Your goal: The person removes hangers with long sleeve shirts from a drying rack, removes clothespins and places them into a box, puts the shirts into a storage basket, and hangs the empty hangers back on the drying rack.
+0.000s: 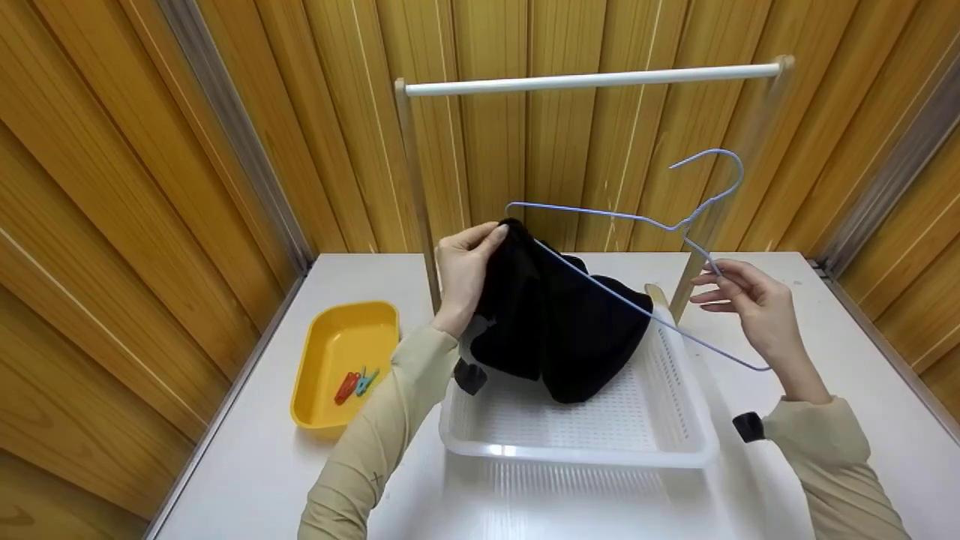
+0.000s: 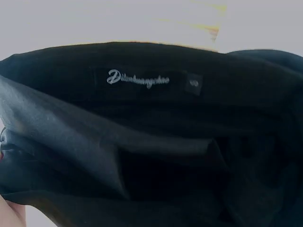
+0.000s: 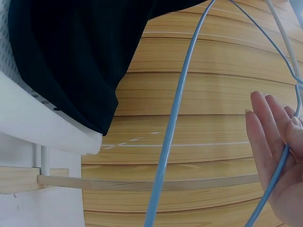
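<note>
- The left wrist view is nearly all black fabric garment [image 2: 151, 151], so the left hand's grip is hidden there. The head view shows the left hand [image 1: 465, 274] pinching its top edge.
- The garment hangs down into a white perforated plastic basket [image 1: 645, 442]. The yellow plastic tray [image 1: 334, 349] holds red and teal clothespins [image 1: 356, 384].
- The neck label [image 2: 138, 79] has white script, too blurry to read.
- The right hand [image 1: 746, 304] holds a light blue wire hanger [image 1: 630, 217] with loosely bent fingers.

I count one black garment [image 1: 559, 322], one wire hanger [image 1: 637, 247], one white basket [image 1: 675, 420], one yellow tray [image 1: 322, 375], two clothespins [image 1: 355, 385].
</note>
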Available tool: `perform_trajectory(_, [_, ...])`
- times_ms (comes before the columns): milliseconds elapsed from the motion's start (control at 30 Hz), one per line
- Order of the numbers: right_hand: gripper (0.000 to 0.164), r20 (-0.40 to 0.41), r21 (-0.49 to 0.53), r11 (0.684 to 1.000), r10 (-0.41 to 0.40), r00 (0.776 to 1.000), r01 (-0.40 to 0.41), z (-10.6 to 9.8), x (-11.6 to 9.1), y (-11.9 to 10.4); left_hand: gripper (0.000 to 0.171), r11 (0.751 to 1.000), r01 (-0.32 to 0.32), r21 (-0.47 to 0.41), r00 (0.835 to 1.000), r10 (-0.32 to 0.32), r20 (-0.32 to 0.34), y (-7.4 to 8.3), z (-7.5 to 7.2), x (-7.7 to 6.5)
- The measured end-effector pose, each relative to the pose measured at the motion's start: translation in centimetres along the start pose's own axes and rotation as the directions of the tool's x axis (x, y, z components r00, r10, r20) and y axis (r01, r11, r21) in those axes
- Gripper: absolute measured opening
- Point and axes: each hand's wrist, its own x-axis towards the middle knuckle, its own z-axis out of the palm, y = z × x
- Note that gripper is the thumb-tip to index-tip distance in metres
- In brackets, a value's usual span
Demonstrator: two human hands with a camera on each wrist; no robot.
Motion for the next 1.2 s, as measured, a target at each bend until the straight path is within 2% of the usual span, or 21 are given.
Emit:
perform_trajectory(100, [0.023,-0.028,-0.007,1.0,0.018,0.999,-0.019,-0.1,-0.2,0.7,0.014,1.0,-0.023,-0.001,0.998,0.023,0.062,-0.3,1.6,-0.9])
perform_trajectory(233, [0.024,-0.02,-0.024,0.999,0.024,1.0,-0.025,-0.2,-0.3,0.9,0.012,0.999,-0.035,0.006,0.99,0.034,0.137,-0.1,3.5,-2.6])
perform_trajectory(367, [0.024,-0.037,-0.029,0.999,0.042,0.998,-0.043,-0.2,-0.4,0.9,0.011,0.998,-0.056,0.004,0.976,0.054,0.209,-0.1,4.9,-3.8])
perform_trajectory(533, [0.024,-0.007,-0.001,1.0,0.025,1.0,-0.025,-0.2,-0.3,0.5,0.01,0.996,-0.08,0.043,0.954,0.064,0.292,-1.2,6.0,-5.1])
perform_trajectory(700, [0.023,0.039,0.012,1.0,-0.01,0.999,0.01,0.1,-0.4,-0.5,0.01,0.994,-0.073,0.087,0.928,0.036,0.372,-2.3,6.6,-6.1])
perform_trajectory(800, [0.022,0.04,0.005,1.0,-0.012,0.999,0.012,0.3,-0.4,-1.0,0.011,0.991,-0.067,0.114,0.913,0.014,0.408,-2.9,6.9,-6.2])
perform_trajectory(933, [0.022,0.034,-0.009,1.0,-0.014,0.999,0.014,0.4,-0.4,-1.2,0.012,0.975,-0.075,0.208,0.882,-0.033,0.47,-4.1,6.8,-6.2])
perform_trajectory(1067, [0.022,0.031,-0.006,1.0,-0.016,0.999,0.016,0.6,-0.5,-1.1,0.011,0.95,-0.097,0.297,0.836,-0.084,0.542,-5.3,6.5,-6.5])
perform_trajectory(1200, [0.022,0.03,-0.02,1.0,-0.005,1.0,0.006,0.7,-0.6,-1.0,0.009,0.931,-0.147,0.335,0.797,-0.09,0.598,-5.9,6.2,-6.8])
